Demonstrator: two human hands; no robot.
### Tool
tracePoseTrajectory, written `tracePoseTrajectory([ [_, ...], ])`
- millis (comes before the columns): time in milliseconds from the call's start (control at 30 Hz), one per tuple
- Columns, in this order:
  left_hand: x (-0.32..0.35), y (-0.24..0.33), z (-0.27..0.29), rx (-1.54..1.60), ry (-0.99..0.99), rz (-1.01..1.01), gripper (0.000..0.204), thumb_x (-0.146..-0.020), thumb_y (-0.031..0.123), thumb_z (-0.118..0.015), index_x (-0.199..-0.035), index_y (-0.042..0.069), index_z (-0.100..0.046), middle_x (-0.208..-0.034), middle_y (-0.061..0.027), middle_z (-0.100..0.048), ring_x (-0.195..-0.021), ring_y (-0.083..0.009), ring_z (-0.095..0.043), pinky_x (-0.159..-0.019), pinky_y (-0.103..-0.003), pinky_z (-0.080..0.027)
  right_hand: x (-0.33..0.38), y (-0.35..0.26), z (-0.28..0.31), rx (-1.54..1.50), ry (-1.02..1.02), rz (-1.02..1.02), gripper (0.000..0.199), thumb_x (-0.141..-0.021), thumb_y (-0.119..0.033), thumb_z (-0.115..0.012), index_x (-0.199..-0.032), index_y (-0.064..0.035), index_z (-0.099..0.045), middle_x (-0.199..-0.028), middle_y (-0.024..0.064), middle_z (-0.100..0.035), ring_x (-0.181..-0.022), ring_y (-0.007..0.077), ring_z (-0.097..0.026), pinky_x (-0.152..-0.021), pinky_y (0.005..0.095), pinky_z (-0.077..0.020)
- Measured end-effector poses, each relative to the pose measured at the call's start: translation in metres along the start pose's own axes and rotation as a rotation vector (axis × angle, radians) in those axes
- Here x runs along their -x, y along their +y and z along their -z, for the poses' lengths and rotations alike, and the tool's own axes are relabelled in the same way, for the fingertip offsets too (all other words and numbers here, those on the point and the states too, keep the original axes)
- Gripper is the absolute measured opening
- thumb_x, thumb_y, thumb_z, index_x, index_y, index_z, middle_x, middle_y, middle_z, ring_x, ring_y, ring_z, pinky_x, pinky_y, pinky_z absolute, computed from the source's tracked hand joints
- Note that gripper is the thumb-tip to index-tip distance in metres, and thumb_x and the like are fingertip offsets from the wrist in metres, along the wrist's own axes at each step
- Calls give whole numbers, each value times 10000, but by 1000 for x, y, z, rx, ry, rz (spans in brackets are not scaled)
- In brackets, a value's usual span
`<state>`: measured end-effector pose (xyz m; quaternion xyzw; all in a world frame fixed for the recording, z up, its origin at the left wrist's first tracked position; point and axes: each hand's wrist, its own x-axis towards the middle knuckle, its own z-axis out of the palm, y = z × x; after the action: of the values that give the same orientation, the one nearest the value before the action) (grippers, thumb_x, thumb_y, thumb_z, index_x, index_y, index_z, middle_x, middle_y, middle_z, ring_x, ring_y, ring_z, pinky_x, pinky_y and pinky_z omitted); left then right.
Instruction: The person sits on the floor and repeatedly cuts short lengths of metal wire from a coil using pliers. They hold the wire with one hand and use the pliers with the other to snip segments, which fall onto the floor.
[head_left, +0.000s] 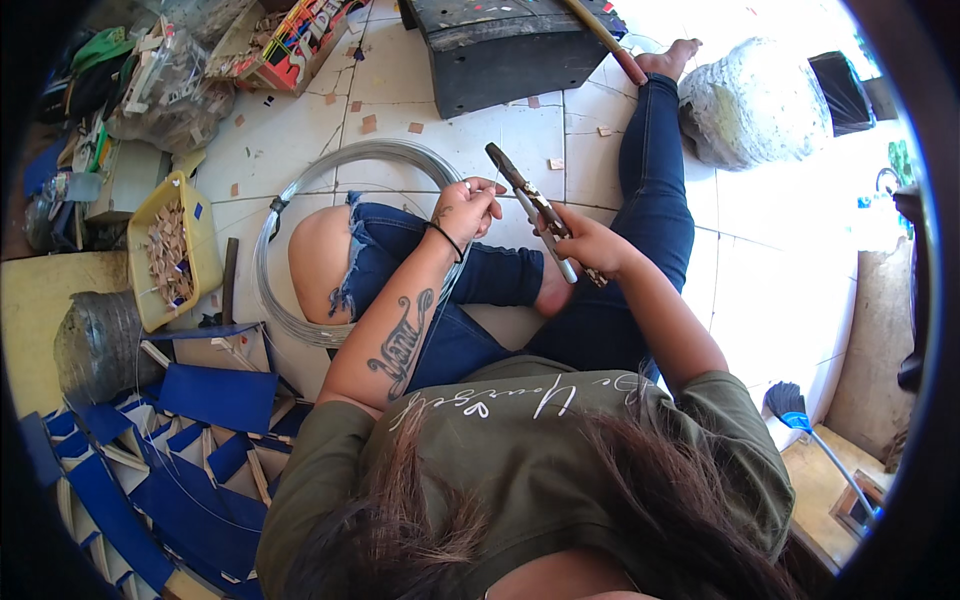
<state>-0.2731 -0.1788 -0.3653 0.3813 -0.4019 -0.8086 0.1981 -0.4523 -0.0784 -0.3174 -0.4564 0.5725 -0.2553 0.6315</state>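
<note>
My left hand [468,207] is closed in a pinch on a thin metal wire, whose short end shows faintly near the plier jaws. My right hand [585,243] grips a pair of pliers [520,182] by the handles. The dark jaws point up and to the left, just right of my left fingers. One handle looks pale grey, the other brown and speckled. A large coil of silver wire [400,152] lies around my bent left knee, partly hidden behind my left forearm.
A yellow basin [208,245] of small wooden pieces stands at left. Blue-covered panels [215,398] pile up at lower left. Ahead are a black bench [515,72] and a printed box [300,50]. A wrapped bundle [755,105] and a broom [790,405] are at right. Wooden chips dot the tiles.
</note>
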Motion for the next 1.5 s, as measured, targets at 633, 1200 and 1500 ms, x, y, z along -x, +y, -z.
tracePoseTrajectory([
  [633,-3,-2,0,-92,2,-56,204,-872,129,-396,-948,-22,-509,-654,-62,-536,-398,-47,-379,-359,-177,-304,-24,43,-4,-3,162,-116,340,-701,-129,-536,-989,39,-468,-716,120,-570,-642,178,-569,-618,292,-453],
  [1200,-4,-26,-3,-549,186,-129,112,-807,90,-487,-789,-14,-526,-587,-39,-566,-501,-78,-483,-490,-214,-375,-45,59,9,-87,187,-321,186,-717,-159,-513,-696,24,-541,-611,100,-547,-530,182,-543,-524,303,-446],
  [1500,-11,-29,-1,-672,232,-81,126,-794,104,-504,-773,-16,-534,-591,-61,-575,-508,-102,-504,-484,-238,-387,-50,62,5,-44,231,-351,169,-661,-145,-506,-627,20,-520,-565,103,-527,-488,188,-527,-470,310,-434],
])
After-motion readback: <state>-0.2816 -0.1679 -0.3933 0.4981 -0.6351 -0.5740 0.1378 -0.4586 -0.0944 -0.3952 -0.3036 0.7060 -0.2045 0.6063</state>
